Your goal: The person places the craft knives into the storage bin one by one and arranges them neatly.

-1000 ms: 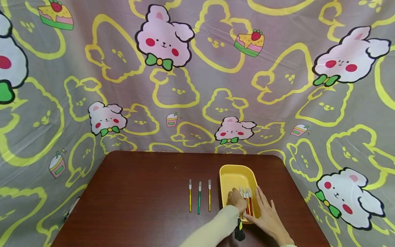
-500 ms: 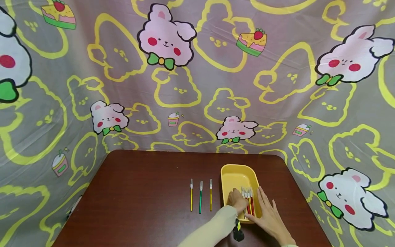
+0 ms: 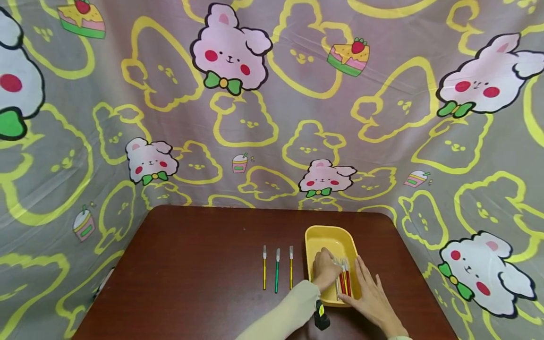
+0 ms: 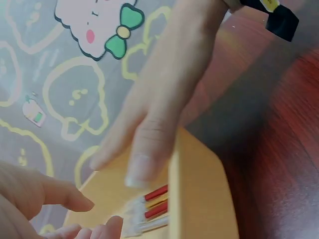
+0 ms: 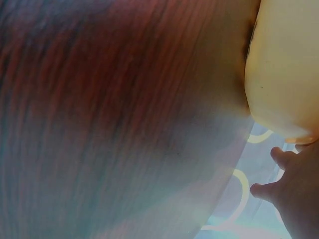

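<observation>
A yellow tray (image 3: 329, 236) stands on the dark wooden table and holds several red and yellow paint brushes (image 3: 343, 279). My left hand (image 3: 325, 270) reaches into the tray just left of the brushes. In the left wrist view its fingertips (image 4: 97, 230) lie beside the brush tips (image 4: 145, 212), with nothing pinched. My right hand (image 3: 369, 292) lies flat with straight fingers along the tray's right rim (image 4: 198, 199). The right wrist view shows the tray's outer wall (image 5: 284, 74) and my fingers (image 5: 291, 191) beside it.
Three brushes lie in a row on the table left of the tray: a yellow one (image 3: 264, 270), a green one (image 3: 276, 273) and another yellow one (image 3: 291, 269). A cartoon-printed cloth (image 3: 255, 118) walls in the table on three sides.
My left hand has slid farther up into the tray, beside the brushes. The right hand has stayed on the tray's right side.
</observation>
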Tool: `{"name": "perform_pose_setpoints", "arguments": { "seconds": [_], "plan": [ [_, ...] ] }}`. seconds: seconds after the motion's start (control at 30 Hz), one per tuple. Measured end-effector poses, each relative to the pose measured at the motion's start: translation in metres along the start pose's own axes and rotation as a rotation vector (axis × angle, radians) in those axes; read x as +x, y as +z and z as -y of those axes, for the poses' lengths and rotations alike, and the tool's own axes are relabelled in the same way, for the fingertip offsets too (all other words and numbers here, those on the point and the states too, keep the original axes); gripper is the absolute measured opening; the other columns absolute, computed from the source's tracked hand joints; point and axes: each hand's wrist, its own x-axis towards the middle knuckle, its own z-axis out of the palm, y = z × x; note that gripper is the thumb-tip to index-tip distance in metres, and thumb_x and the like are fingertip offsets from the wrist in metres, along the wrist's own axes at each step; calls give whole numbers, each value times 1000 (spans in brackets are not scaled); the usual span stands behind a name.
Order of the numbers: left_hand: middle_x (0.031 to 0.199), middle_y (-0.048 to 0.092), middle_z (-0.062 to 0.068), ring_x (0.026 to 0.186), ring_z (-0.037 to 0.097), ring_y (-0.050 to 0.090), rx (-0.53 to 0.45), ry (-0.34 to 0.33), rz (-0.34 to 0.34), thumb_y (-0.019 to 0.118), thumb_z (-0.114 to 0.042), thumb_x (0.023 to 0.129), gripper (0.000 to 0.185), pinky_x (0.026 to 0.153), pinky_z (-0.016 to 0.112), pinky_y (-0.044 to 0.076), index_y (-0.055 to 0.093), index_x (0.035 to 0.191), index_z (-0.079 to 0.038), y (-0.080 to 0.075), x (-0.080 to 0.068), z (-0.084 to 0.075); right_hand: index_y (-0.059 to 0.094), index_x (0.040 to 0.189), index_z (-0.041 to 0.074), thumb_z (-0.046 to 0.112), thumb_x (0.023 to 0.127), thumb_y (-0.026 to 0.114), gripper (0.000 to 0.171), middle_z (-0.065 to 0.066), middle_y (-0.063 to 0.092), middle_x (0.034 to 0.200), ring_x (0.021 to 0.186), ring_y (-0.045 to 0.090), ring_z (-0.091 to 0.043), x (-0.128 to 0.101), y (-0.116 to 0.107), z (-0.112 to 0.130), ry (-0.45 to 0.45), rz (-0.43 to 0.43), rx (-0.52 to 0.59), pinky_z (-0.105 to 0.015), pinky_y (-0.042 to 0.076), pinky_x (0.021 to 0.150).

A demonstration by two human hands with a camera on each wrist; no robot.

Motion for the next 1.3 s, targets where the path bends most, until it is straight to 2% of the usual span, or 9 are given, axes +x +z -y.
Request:
{"name": "perform_pose_setpoints", "arguments": {
  "seconds": [0.17, 0.37, 0.6, 0.77, 1.1, 1.13, 1.23, 1.3],
  "plan": [
    [81, 56, 0, 73, 16, 53, -30, 20, 25, 87, -1, 76, 30, 66, 32, 49, 62, 92, -8, -20, -4, -11, 27, 163, -5, 55, 84, 82, 112, -25, 26, 169, 145, 39, -53, 0, -1, 0, 6, 2, 7, -82, 22, 108],
    [73, 61, -2, 67, 13, 55, -13, 48, 8, 90, -3, 75, 31, 63, 28, 50, 65, 92, -7, -43, -7, -24, 30, 161, -7, 53, 84, 82, 111, -26, 27, 168, 144, 40, -53, 0, -1, 0, -6, -10, 6, -82, 23, 108],
    [74, 64, -1, 66, 8, 55, -92, 80, 20, 85, 2, 76, 28, 62, 27, 49, 66, 96, -5, -63, -4, -23, 26, 163, -5, 54, 85, 82, 113, -26, 24, 170, 146, 38, -53, 0, -3, 1, 25, 18, 24, -82, 20, 110],
    [77, 66, 2, 66, 10, 58, -94, 97, -1, 84, 3, 75, 28, 60, 28, 51, 68, 98, -4, -78, -2, -17, 27, 163, -5, 54, 84, 83, 114, -28, 27, 167, 143, 41, -54, 0, -3, 2, 11, 3, 22, -82, 21, 109],
    [77, 68, 7, 65, 10, 58, -157, 89, -76, 75, 7, 74, 25, 62, 32, 52, 66, 94, -3, -100, 1, 8, 26, 164, -5, 52, 82, 85, 116, -27, 26, 168, 143, 41, -54, -2, -2, -2, 0, -11, 32, -82, 22, 108],
    [76, 68, 7, 65, 9, 58, -146, 83, -85, 75, 7, 73, 25, 69, 34, 55, 66, 94, -4, -101, 1, 10, 25, 164, -4, 52, 82, 85, 116, -27, 26, 168, 143, 40, -54, -2, -1, -2, 0, -11, 34, -82, 22, 108],
    [76, 68, 7, 67, 10, 58, -117, 71, -115, 74, 6, 71, 25, 74, 39, 56, 66, 92, -5, -106, 1, 21, 25, 164, -5, 53, 83, 84, 116, -27, 25, 169, 144, 40, -54, -1, -1, -2, 5, -4, 39, -82, 21, 109],
    [75, 68, 8, 68, 11, 58, -113, 66, -134, 73, 6, 70, 24, 75, 36, 55, 66, 91, -3, -109, 0, 28, 24, 164, -5, 53, 83, 84, 116, -27, 25, 169, 144, 40, -54, -2, -1, -1, 9, -3, 42, -82, 21, 109]
  ]
}}
